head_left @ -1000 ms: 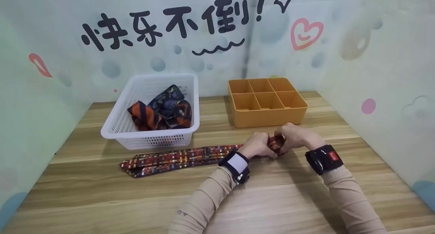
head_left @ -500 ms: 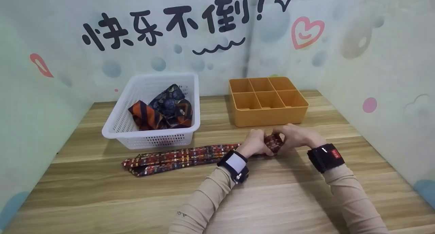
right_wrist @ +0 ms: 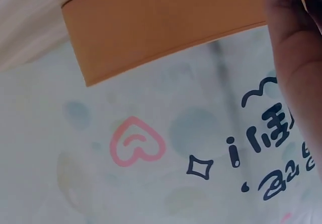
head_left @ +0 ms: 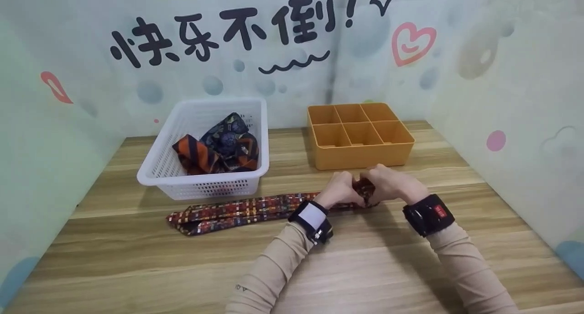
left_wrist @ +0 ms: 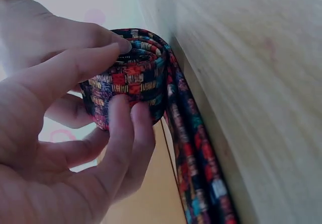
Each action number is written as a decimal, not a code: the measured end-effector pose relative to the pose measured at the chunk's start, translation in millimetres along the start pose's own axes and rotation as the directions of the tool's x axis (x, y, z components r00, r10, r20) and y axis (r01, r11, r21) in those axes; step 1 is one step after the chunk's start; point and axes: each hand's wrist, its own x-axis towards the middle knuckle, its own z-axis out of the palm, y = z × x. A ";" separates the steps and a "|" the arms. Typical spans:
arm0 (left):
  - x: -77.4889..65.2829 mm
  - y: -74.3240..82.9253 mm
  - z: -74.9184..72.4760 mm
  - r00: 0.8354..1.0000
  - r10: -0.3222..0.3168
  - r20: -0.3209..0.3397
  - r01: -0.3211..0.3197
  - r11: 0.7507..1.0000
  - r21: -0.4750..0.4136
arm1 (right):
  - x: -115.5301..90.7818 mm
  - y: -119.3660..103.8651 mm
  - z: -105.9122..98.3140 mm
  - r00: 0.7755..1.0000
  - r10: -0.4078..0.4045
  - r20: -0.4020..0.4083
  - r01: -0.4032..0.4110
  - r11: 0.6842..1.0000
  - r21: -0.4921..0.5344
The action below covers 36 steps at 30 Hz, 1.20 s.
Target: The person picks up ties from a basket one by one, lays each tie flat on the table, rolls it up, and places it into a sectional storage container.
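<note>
Grip: both hands on one tie, left hand (head_left: pixel 340 191) and right hand (head_left: pixel 388 184) pinching the rolled end (left_wrist: pixel 128 85) between them; the right wrist view misses the contact.
Tie: patterned, at the middle of the table, right end coiled, loose length (head_left: pixel 246 209) lying flat.
Axis: from the coil the length runs left and slightly near, its two layers spreading apart at the left tip.
Nearer hand: left, between loose length and coil; right hand sits at the coil's right side.
Surface: wood-grain table (head_left: pixel 182 268); can't tell if the coil touches it.
Far side: orange divided box (head_left: pixel 365 158) just beyond the hands, wall behind.
Left: white basket (head_left: pixel 200 180) beyond the loose length, near it, more ties (head_left: pixel 196 154) inside.
</note>
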 end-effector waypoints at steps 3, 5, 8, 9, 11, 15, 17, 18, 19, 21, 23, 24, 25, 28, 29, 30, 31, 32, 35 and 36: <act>1.8 -3.3 -1.2 0.998 -0.065 0.027 0.066 0.997 -0.038 | -0.2 8.1 1.8 0.999 0.004 0.038 -0.007 0.996 0.085; 3.0 -5.7 -2.5 0.993 -0.106 0.056 0.110 0.991 -0.078 | -0.4 11.5 2.4 0.998 0.021 0.064 -0.029 0.992 0.120; 3.5 -8.5 -4.0 0.984 -0.151 0.098 0.163 0.978 -0.127 | 0.3 13.3 3.8 0.997 0.011 0.073 -0.022 0.989 0.147; 3.5 -9.0 -4.5 0.982 -0.155 0.106 0.168 0.977 -0.129 | 0.6 12.9 4.2 0.997 0.009 0.071 -0.020 0.988 0.150; 3.1 -8.6 -5.4 0.983 -0.142 0.116 0.155 0.981 -0.117 | 1.6 11.3 4.5 0.998 -0.003 0.060 -0.005 0.990 0.142; 1.8 -3.5 -7.7 0.993 -0.071 0.097 0.073 0.997 -0.019 | 3.1 4.4 2.9 0.999 -0.020 0.036 0.017 0.997 0.074; 1.3 -0.5 -8.6 0.996 -0.027 0.081 0.026 1.000 0.015 | 3.4 0.9 1.8 0.999 -0.009 0.039 0.008 0.999 0.035; 1.0 0.7 -8.9 0.997 -0.014 0.072 0.012 0.999 0.031 | 3.5 -0.5 1.4 0.999 -0.003 0.041 0.002 1.000 0.022; 0.7 1.6 -9.1 0.998 -0.003 0.064 0.001 0.999 0.042 | 3.5 -1.3 1.1 0.999 0.001 0.043 -0.001 1.000 0.015; 0.5 2.0 -9.0 0.998 -0.002 0.056 -0.001 0.999 0.050 | 3.1 -1.2 1.2 0.999 0.009 0.051 -0.010 1.000 0.022; 0.5 0.6 -9.1 0.998 -0.026 0.057 0.024 0.999 0.043 | 2.8 1.1 2.6 0.998 0.005 0.059 -0.008 0.999 0.054; 0.5 -0.7 -9.0 0.997 -0.040 0.061 0.038 0.999 0.035 | 2.6 2.6 3.3 0.998 -0.004 0.060 -0.001 0.997 0.075; 0.7 -2.3 -9.1 0.996 -0.054 0.067 0.053 0.998 0.018 | 2.4 4.3 4.4 0.998 -0.008 0.064 0.002 0.995 0.095; 1.3 -7.8 -10.1 0.991 -0.098 0.092 0.105 0.992 -0.067 | 1.9 8.7 7.4 0.997 -0.012 0.076 0.000 0.989 0.145; 1.2 -9.5 -10.4 0.989 -0.109 0.103 0.119 0.988 -0.096 | 1.8 9.5 8.1 0.997 -0.012 0.074 0.001 0.989 0.151; 1.1 -11.0 -10.7 0.987 -0.117 0.113 0.130 0.984 -0.121 | 1.9 9.9 8.6 0.997 -0.011 0.072 -0.001 0.988 0.156; 1.0 -11.9 -11.0 0.985 -0.123 0.123 0.140 0.981 -0.137 | 1.9 9.8 9.0 0.998 -0.009 0.069 -0.002 0.988 0.155; 0.9 -12.3 -11.2 0.984 -0.123 0.133 0.141 0.980 -0.140 | 2.1 9.1 9.1 0.998 -0.013 0.064 0.003 0.989 0.151; 0.2 -9.8 -11.7 0.986 -0.093 0.137 0.105 0.991 -0.084 | 3.0 5.0 8.2 0.999 -0.037 0.037 0.032 0.992 0.120; 0.0 -8.2 -11.8 0.988 -0.075 0.131 0.083 0.995 -0.059 | 3.4 3.2 7.7 0.999 -0.037 0.034 0.033 0.993 0.110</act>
